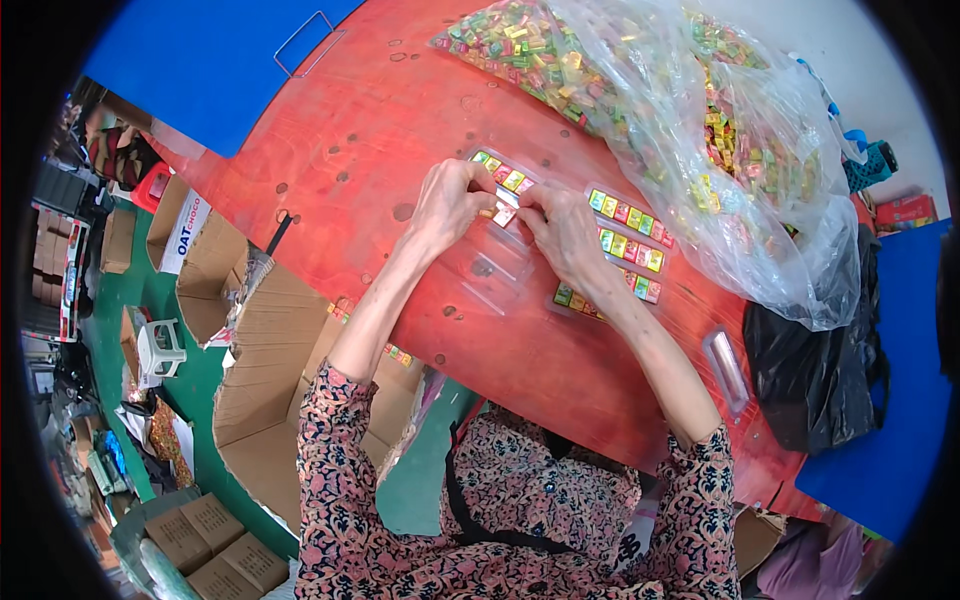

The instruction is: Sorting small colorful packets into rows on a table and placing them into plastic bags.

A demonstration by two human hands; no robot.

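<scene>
My left hand and my right hand meet over a narrow transparent plastic tray on the red table. A row of small shiny wrapped blocks in yellow, green and red lies in that tray. Both hands are closed in a pinch at its near part, beside a few pale blocks. What sits between the fingertips is too small and covered to make out. Right of my right hand lie several filled trays, partly behind my wrist. Nearer me is another transparent tray.
A large transparent bag of loose wrapped blocks covers the far right. Near the right edge lie a slim plastic tray and a black plastic bag. An open cardboard box stands against the table's left edge, with a white stool beyond.
</scene>
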